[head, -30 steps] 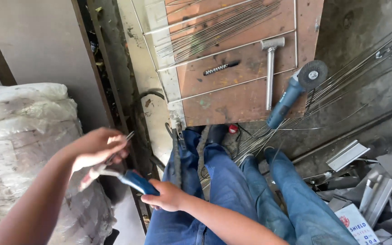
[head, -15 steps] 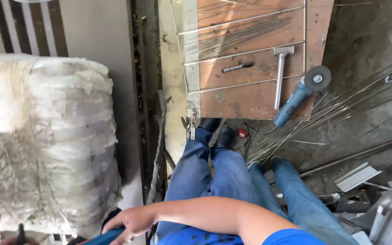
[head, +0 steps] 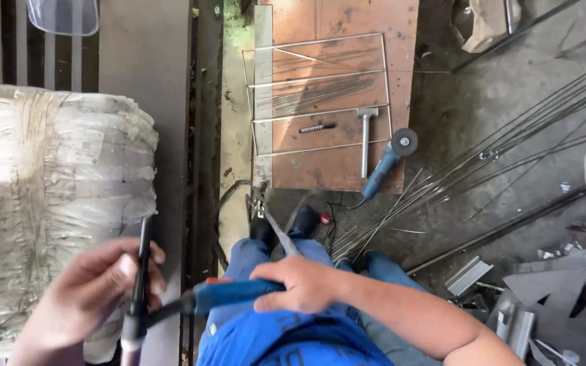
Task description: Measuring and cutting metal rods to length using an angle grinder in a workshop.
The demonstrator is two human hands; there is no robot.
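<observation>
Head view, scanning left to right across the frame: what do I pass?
White wrapped bale → left hand gripping a dark rod → blue handle held by the right hand → hammer on the rusty plate → blue angle grinder → metal scraps.

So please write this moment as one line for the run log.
left hand: holds dark rod | right hand: grips blue-handled tool | hammer, angle grinder: idle

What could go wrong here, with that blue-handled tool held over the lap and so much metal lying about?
The right hand grips the blue-handled tool right above the legs, so a slip might hurt them. The left hand pinches its dark tip, which could pinch or burn. Loose rods and scraps underfoot could trip someone.
</observation>
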